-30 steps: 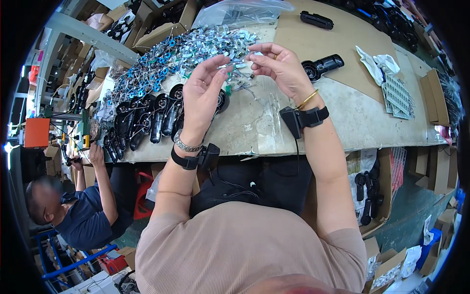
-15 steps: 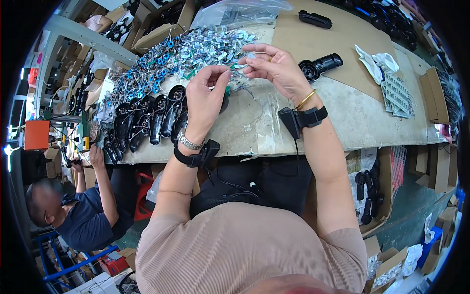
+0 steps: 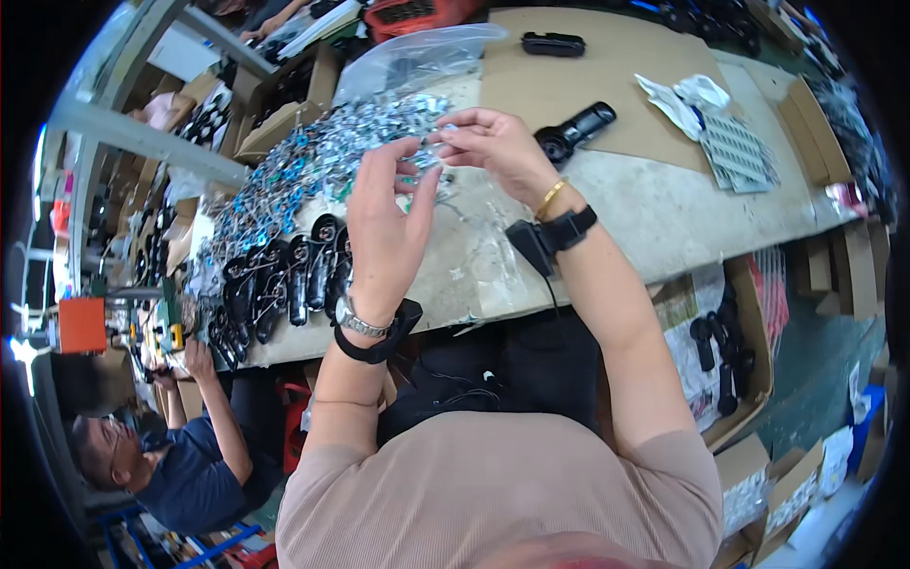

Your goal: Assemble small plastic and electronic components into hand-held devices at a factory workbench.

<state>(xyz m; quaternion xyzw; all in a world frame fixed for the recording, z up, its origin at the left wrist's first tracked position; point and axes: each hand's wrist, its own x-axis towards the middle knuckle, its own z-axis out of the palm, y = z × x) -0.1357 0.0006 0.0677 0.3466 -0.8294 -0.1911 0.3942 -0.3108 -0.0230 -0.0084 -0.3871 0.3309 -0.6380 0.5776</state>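
My left hand (image 3: 387, 223) is raised over the table, thumb and fingers apart, beside a heap of small wired components (image 3: 313, 147) in silver, blue and green. A bit of green shows by its fingers; whether it touches them is unclear. My right hand (image 3: 498, 156) is closed in a pinch near the left fingertips. What it pinches is too small and blurred to name. Several black plastic housings (image 3: 299, 280) with thin wires lie in a row left of my left wrist. Beyond my right hand, another black housing (image 3: 573, 133) rests partly on a cardboard sheet (image 3: 645, 95).
A black case-like part (image 3: 553, 44) lies at the sheet's far edge. White crumpled wrapping (image 3: 701, 92) and grey-green perforated sheets (image 3: 739, 156) are at the right. An open carton (image 3: 754, 351) of black parts stands below the table edge. A co-worker (image 3: 190, 465) sits at the left.
My left thumb and fingers have spread apart from their pinch. My right hand stays pinched. The whole view has turned, shifting the table's far items leftward.
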